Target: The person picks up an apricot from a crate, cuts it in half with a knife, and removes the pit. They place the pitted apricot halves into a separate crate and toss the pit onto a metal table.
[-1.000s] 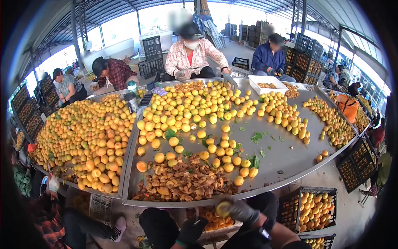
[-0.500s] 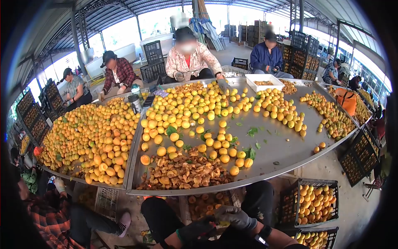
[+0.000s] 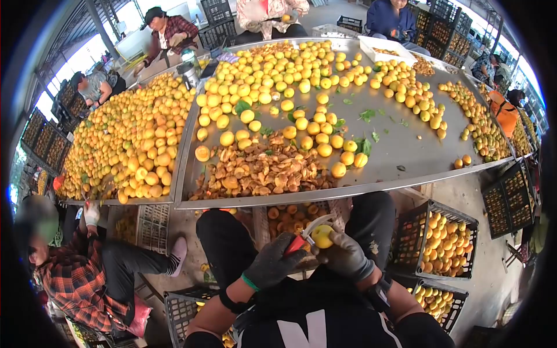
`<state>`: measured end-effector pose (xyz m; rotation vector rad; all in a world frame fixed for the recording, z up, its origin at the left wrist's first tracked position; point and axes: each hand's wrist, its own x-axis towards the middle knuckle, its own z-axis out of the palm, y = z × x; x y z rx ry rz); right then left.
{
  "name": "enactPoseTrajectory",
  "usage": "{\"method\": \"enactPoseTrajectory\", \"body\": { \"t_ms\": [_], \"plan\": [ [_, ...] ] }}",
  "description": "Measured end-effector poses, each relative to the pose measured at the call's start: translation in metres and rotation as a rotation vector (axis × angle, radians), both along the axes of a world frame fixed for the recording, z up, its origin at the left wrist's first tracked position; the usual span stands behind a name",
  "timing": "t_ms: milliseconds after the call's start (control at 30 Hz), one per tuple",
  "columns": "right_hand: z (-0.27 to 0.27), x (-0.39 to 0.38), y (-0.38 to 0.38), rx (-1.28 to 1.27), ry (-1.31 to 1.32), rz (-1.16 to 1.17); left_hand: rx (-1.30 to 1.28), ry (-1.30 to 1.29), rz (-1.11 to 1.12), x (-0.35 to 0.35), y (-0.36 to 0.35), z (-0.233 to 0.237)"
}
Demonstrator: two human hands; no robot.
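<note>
The left hand (image 3: 270, 264) wears a dark glove and is closed tight on the red handle (image 3: 296, 245) of a small cutter. Its blade (image 3: 319, 221) is shiny, thin and bent like a moon. The right hand (image 3: 350, 256) has a dark gray glove too, and its fingers are curled narrow around a round yellow fruit (image 3: 322, 236). The fruit is smooth, and it sits between the two hands. The blade curves close by its far side, but I can't tell if it cuts the skin.

Just past the hands, between the knees, is a crate (image 3: 261, 225) with round orange fruit in it. Farther out is a big flat metal table (image 3: 406, 155), gray and shiny. On its near edge is a heap of brown, wrinkly scraps (image 3: 264, 173) that look soft and damp. Smooth yellow balls of fruit (image 3: 243, 87) lie behind the heap, and some flat green leaves (image 3: 366, 116) are there too.

To the right of the hands stands a black plastic crate (image 3: 409, 255) with holes in its sides, full of orange fruit. Well off to the left sits a person in a checked shirt (image 3: 78, 282).
</note>
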<state>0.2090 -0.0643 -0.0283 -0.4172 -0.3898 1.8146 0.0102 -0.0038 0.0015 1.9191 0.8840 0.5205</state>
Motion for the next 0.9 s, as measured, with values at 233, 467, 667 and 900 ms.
{"method": "enactPoseTrajectory", "body": {
  "t_ms": [233,467,667,900],
  "plan": [
    [-0.01,-0.011,-0.024,-0.043,-0.246,-0.08,0.504,0.145,0.036,0.003,-0.013,-0.017],
    [0.003,-0.021,-0.027,-0.143,-0.329,-0.184,0.899,0.255,-0.014,-0.002,-0.023,-0.037],
    [-0.007,-0.021,-0.041,-0.078,-0.346,-0.137,0.928,0.335,-0.059,-0.002,-0.024,-0.023],
    [0.0,-0.039,-0.05,-0.229,-0.369,-0.229,0.825,0.361,-0.074,0.0,-0.02,-0.027]
  ]
}}
